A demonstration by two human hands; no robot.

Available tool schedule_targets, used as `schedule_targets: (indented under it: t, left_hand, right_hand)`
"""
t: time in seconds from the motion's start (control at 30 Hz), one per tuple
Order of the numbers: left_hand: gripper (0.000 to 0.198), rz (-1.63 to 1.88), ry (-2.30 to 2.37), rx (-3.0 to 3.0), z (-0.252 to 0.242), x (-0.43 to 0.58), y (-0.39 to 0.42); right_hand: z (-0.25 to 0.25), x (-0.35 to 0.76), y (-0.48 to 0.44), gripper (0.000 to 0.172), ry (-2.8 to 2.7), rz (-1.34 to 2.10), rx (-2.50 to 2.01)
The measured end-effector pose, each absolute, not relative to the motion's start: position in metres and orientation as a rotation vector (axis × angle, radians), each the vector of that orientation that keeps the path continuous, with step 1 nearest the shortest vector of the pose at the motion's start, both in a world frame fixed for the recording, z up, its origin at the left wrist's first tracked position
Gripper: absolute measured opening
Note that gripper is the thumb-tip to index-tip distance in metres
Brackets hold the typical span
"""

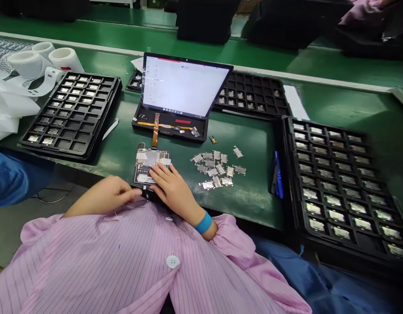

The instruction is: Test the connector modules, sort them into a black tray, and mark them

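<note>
A small circuit board (148,160) lies at the near edge of the green table (254,144), joined by an orange ribbon cable (155,130) to a lit tablet (185,87) propped on a black base. My right hand (172,185) rests flat on the board, fingers stretched over its lower right part. My left hand (111,194) sits just left of the board at the table edge, fingers curled in a pinch; what it holds is hidden. A scatter of several small metal shields (217,168) lies to the right of the board.
Black compartment trays with metal parts stand at the left (73,113), behind the tablet (254,93) and at the right (339,183). A blue pen (278,176) lies by the right tray. White tape rolls (38,56) sit far left. A blue sleeve (11,179) shows at left.
</note>
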State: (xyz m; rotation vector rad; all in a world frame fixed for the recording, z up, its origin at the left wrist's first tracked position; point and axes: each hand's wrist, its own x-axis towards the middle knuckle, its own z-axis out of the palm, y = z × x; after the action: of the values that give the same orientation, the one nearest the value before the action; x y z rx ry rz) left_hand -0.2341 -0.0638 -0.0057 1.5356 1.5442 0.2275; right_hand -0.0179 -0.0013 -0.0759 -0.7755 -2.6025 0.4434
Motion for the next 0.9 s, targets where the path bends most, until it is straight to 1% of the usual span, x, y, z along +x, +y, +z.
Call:
schedule_targets:
  t: [0.03,0.07,0.1,0.13,0.2,0.27,0.33,0.5,0.9]
  left_hand:
    - [0.042,0.206,1.438,1.465,-0.018,-0.234,-0.073]
    - [0.039,0.301,1.394,1.387,-0.033,-0.232,-0.079]
    - [0.046,0.451,1.387,1.302,-0.05,-0.229,-0.082]
    - [0.052,0.521,1.384,1.259,-0.067,-0.226,-0.082]
    - [0.056,0.591,1.345,1.183,-0.094,-0.218,-0.08]
    - [0.057,0.634,1.303,1.121,-0.109,-0.214,-0.079]
    - [0.056,0.669,1.261,1.063,-0.112,-0.213,-0.079]
    - [0.043,0.689,1.207,0.96,-0.098,-0.216,-0.082]
    - [0.04,0.773,1.333,0.809,-0.096,-0.207,-0.084]
  right_hand:
    - [-0.076,-0.018,-0.002,0.04,-2.599,0.438,-0.774]
    - [-0.075,-0.018,-0.002,0.04,-2.599,0.429,-0.773]
    - [-0.075,-0.018,-0.002,0.04,-2.601,0.417,-0.772]
    - [-0.075,-0.018,-0.002,0.04,-2.603,0.405,-0.773]
    - [-0.074,-0.018,-0.002,0.04,-2.605,0.387,-0.774]
    - [-0.075,-0.018,-0.002,0.039,-2.605,0.38,-0.777]
    - [-0.075,-0.017,-0.002,0.039,-2.606,0.38,-0.778]
    - [-0.075,-0.018,-0.002,0.039,-2.609,0.377,-0.791]
    - [-0.075,-0.02,-0.001,0.041,-2.561,0.375,-0.917]
